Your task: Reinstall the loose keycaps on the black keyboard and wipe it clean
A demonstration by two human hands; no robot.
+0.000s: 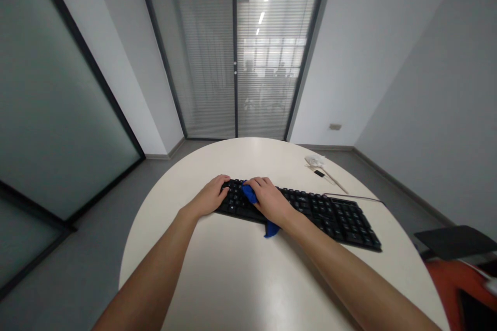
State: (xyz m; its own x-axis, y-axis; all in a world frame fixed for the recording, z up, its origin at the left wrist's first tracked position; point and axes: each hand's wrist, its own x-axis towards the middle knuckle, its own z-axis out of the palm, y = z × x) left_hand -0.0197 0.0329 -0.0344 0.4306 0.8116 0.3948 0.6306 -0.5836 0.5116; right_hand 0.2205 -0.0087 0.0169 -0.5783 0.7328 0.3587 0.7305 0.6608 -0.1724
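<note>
A black keyboard (330,212) lies slantwise across the round white table. My left hand (209,196) grips its left end, thumb over the keys and fingers at the far edge. Under my right hand (269,201) is a blue cloth (249,194), bunched beneath the fingers and pressed on the keys in the left half. A corner of the cloth hangs past the near edge of the keyboard, below my right wrist. The keys under the cloth and palm are hidden.
Toward the table's (202,279) far right lie a duster-like stick with a white fluffy head (315,160) and a small black piece (319,174). A thin cable (353,196) runs from the keyboard over the right edge. An orange chair (446,284) stands at the right.
</note>
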